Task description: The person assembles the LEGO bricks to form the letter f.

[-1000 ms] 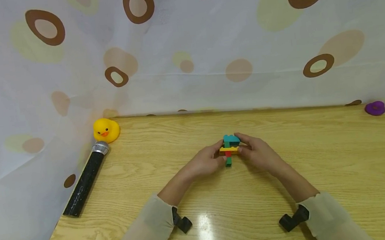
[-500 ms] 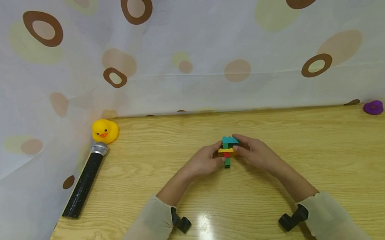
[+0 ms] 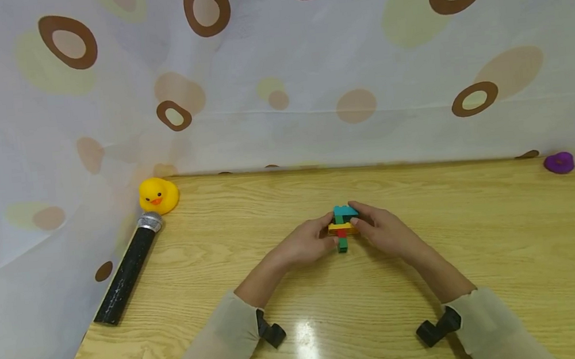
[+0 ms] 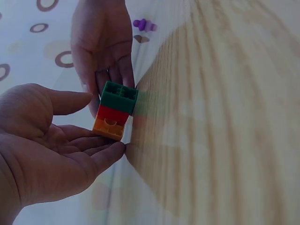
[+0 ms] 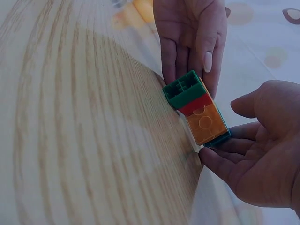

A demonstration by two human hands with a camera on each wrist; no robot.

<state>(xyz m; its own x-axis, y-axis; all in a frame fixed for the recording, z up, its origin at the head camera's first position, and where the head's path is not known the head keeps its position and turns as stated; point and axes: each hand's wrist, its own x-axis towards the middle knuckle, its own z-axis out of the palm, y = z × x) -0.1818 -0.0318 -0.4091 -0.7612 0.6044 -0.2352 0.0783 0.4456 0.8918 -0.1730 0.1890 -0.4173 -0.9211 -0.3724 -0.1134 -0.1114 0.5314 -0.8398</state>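
A small model of joined toy building bricks [image 3: 342, 233] sits on the wooden table between both hands. It shows teal, green, yellow-orange and red parts, and a green brick [image 4: 119, 97] turns its hollow underside to the wrist cameras. My left hand [image 3: 304, 241] flanks its left side. Fairly straight fingers reach the orange brick [image 4: 108, 129], while the thumb stands slightly apart in the left wrist view. My right hand [image 3: 388, 232] flanks the other side; its fingertips touch the orange and teal end [image 5: 218, 138]. A gap separates that thumb from the bricks in the right wrist view.
At the left table edge lies a black microphone [image 3: 130, 272] with a silver head. Behind it sits a yellow rubber duck [image 3: 159, 195]. A small purple toy [image 3: 559, 163] is in the far right corner. A patterned white curtain [image 3: 283, 133] borders the table.
My right thumb has shifted slightly left over the model's right end. The brick model sits a little nearer to me. My left hand stays almost where it was.
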